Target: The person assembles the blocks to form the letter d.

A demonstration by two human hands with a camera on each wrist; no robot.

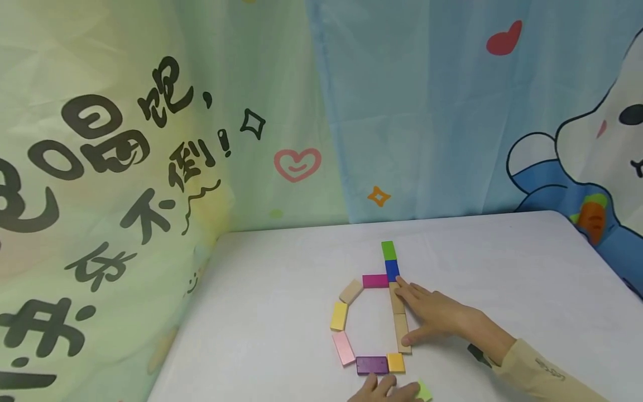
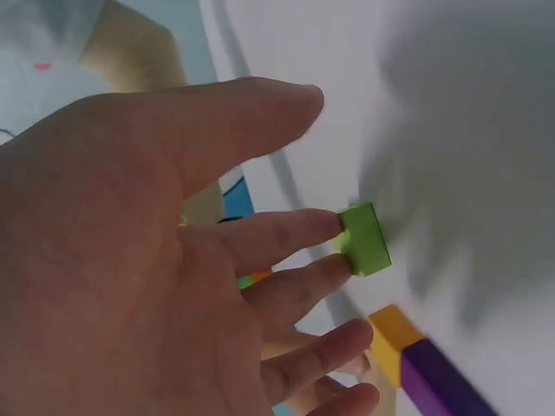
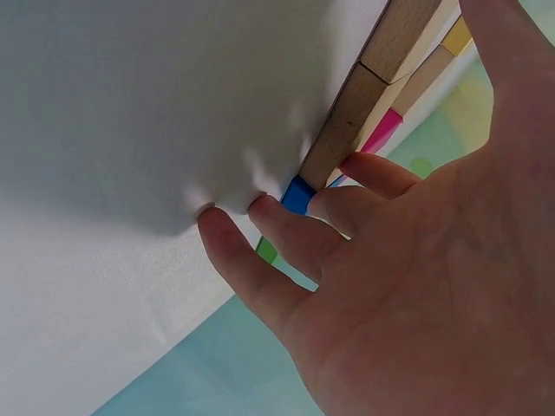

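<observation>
Colored blocks lie end to end on the white table, a loop on the left joined to a straight column on the right. My right hand (image 1: pixel 436 314) reaches over the column with fingers spread, its fingertips beside the natural wood blocks (image 1: pixel 402 329) and the blue block (image 1: pixel 392 271). At the front, my left hand (image 1: pixel 383 391) lies by a light green block (image 2: pixel 366 239); two fingertips touch that block and the thumb stays apart from it. Near those fingers are the orange-yellow block (image 1: pixel 396 363) and the purple block (image 1: pixel 372 365).
Atop the column sits a bright green block (image 1: pixel 389 250). A magenta block (image 1: pixel 375 281), a tan block (image 1: pixel 351 291), a yellow block (image 1: pixel 339 316) and a pink block (image 1: pixel 344 348) form the loop's left side. A printed curtain (image 1: pixel 281 111) hangs behind the table (image 1: pixel 271 312).
</observation>
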